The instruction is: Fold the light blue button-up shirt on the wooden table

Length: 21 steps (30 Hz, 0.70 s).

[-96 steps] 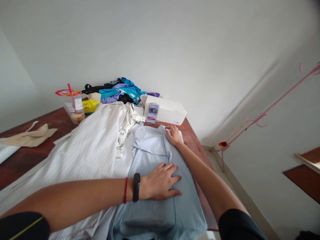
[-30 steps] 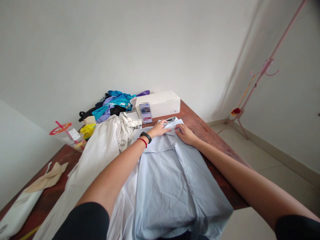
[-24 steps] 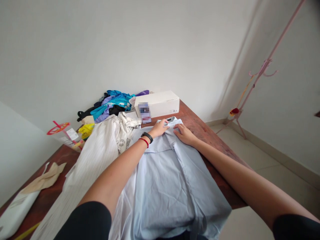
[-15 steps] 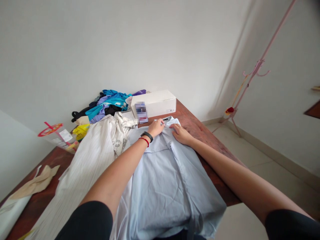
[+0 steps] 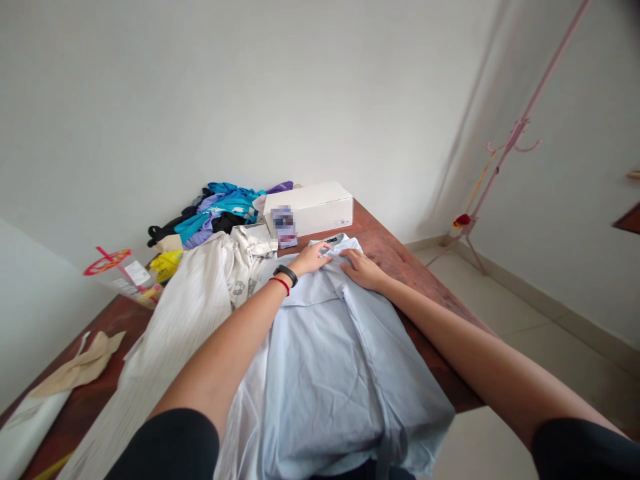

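A light blue collared shirt (image 5: 320, 360) lies spread over the wooden table, its lower end hanging over the near edge. At its far end is the collar (image 5: 345, 241), with a small dark label (image 5: 331, 240) inside. My left hand (image 5: 311, 259), with a black band and a red string on the wrist, rests on the cloth just left of the collar, fingers stretched and apart. On the right side of the collar, my right hand (image 5: 364, 269) lies on the shirt with its fingers spread. Neither hand grips the fabric visibly.
White striped cloth (image 5: 175, 333) and a flower-print garment (image 5: 243, 267) lie to the left. Behind are a clothes heap (image 5: 220, 210), a white box (image 5: 313, 205) and a blurred-out upright item (image 5: 284, 227). A clear cup (image 5: 133, 280) stands left; a pink coat stand (image 5: 510, 143) is right.
My left hand has gone from bent fingers near the collar to stretched fingers, shifting slightly left and down. My right hand has barely moved on the shirt.
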### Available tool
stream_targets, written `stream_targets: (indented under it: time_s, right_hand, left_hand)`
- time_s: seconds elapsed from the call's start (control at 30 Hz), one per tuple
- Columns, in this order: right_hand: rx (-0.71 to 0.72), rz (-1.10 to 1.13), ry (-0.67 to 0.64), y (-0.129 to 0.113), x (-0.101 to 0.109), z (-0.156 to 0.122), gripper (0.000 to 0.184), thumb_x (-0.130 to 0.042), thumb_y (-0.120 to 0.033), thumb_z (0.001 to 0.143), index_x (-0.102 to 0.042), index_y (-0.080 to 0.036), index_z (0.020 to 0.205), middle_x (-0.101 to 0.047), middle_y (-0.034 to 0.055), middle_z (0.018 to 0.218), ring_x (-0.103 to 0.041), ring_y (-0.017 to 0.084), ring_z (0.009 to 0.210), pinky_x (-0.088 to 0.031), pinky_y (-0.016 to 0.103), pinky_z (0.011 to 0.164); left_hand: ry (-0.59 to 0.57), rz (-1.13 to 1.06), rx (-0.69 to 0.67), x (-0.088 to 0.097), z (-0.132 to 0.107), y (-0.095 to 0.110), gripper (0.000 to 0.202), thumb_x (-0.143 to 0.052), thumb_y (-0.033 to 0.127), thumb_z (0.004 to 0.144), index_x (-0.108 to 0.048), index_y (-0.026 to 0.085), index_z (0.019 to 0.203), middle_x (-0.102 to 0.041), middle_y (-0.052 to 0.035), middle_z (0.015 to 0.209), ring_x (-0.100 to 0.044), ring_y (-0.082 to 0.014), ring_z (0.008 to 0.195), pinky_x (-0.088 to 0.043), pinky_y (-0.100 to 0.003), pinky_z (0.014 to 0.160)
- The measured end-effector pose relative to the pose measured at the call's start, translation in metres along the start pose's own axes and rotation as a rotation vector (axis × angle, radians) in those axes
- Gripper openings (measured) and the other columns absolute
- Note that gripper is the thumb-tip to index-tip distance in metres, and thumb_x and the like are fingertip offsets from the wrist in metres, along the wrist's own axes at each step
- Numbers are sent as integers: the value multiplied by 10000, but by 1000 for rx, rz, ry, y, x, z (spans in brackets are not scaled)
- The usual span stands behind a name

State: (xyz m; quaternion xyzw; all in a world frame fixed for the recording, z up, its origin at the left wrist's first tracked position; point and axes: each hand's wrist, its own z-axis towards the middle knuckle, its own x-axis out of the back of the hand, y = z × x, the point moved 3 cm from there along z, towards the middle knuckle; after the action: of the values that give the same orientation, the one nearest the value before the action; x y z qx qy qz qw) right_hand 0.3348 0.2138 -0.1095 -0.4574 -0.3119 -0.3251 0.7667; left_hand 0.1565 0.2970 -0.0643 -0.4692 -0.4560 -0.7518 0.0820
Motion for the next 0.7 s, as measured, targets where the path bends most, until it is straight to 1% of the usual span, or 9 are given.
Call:
stream_targets:
  time_s: [0.13,0.3,0.33,0.4,0.47,0.53,0.6,0.63,0.7]
  right_hand:
    - [-27,-107,-26,3,-6,-1,547,-497,-536,993,-515,-222,1440,-530,145,1492,-459,342,1410,-331,530,1182]
    - [-120,-194,-79,9,-13,-1,687,-435,-666,977,-463,-248,1521,-388,135,1620,-278,399,1518,-240,623,1204]
    - [-124,-200,-88,8,-14,0,701,-423,-673,978,-456,-242,1530,-371,136,1628,-259,400,1525,-231,626,1207]
    - [-134,-210,-97,7,-14,0,712,-412,-675,980,-449,-235,1538,-357,137,1635,-239,402,1532,-222,632,1208]
    - [-138,-215,-102,6,-14,0,701,-414,-652,986,-443,-229,1544,-348,139,1639,-234,409,1532,-223,644,1202]
    - [-141,-215,-109,7,-13,-1,664,-443,-590,991,-445,-223,1545,-348,141,1638,-242,420,1527,-229,653,1197]
    - [-131,-204,-121,8,-13,-2,630,-500,-515,977,-455,-235,1540,-359,131,1634,-256,424,1520,-246,646,1196]
    - [-122,-201,-126,8,-12,-2,623,-530,-482,964,-464,-244,1535,-367,126,1631,-263,427,1517,-257,641,1196]
    - [-94,-214,-149,8,-11,-3,607,-549,-423,952,-476,-248,1529,-378,122,1625,-269,428,1515,-271,637,1194]
  left_hand:
    - [89,119,76,-8,-11,10,358,-672,314,903,-650,234,1251,-717,-102,1153,-666,-292,1093,-500,-385,975]
    - [181,252,212,-21,-29,22,388,-582,305,954,-571,210,1330,-704,-126,1053,-666,-329,1080,-483,-437,968]
    - [193,269,231,-23,-31,25,378,-582,303,952,-574,209,1318,-697,-128,1060,-663,-333,1085,-480,-446,972]
    - [229,300,254,-24,-34,32,381,-600,304,941,-575,217,1311,-658,-146,1185,-621,-345,1170,-460,-470,1007]
    - [273,340,202,-24,-36,43,382,-588,321,955,-571,225,1325,-570,-153,1365,-543,-343,1285,-421,-479,1068]
    - [255,357,36,-27,-39,55,371,-513,363,1006,-569,224,1346,-498,-133,1475,-482,-303,1360,-380,-438,1130]
    - [154,352,-168,-34,-44,66,410,-426,419,1047,-561,216,1376,-486,-108,1516,-434,-260,1416,-324,-393,1187]
    - [100,353,-237,-39,-47,69,447,-401,447,1055,-542,212,1408,-472,-101,1542,-381,-255,1461,-271,-399,1220]
    - [32,379,-265,-47,-52,68,542,-382,508,1052,-468,205,1494,-410,-98,1603,-224,-283,1542,-130,-481,1264]
